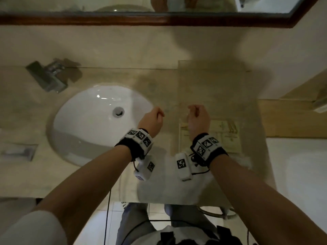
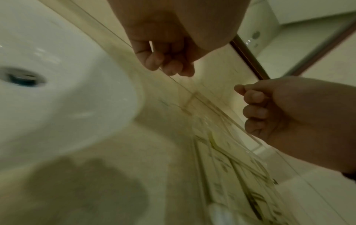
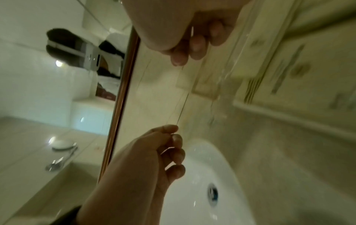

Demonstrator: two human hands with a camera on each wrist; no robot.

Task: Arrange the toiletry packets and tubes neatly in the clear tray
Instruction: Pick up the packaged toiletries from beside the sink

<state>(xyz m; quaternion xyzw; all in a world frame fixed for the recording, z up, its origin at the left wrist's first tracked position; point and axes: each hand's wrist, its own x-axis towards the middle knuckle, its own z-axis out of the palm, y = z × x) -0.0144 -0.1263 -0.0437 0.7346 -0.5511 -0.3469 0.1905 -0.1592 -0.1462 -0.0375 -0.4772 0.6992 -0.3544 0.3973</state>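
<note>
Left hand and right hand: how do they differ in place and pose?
The left hand hovers by the white sink's right rim; the right hand hovers over the pale packets. The left hand's fingertips point right, the right hand's left. Both curl their fingers; whether they pinch something clear is uncertain.

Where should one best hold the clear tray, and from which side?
Pinch the thin upright wall of the clear tray on its sink-facing side, coming from above: the rim is narrow enough for thumb and finger. The left hand and right hand seem to pinch there.
</note>
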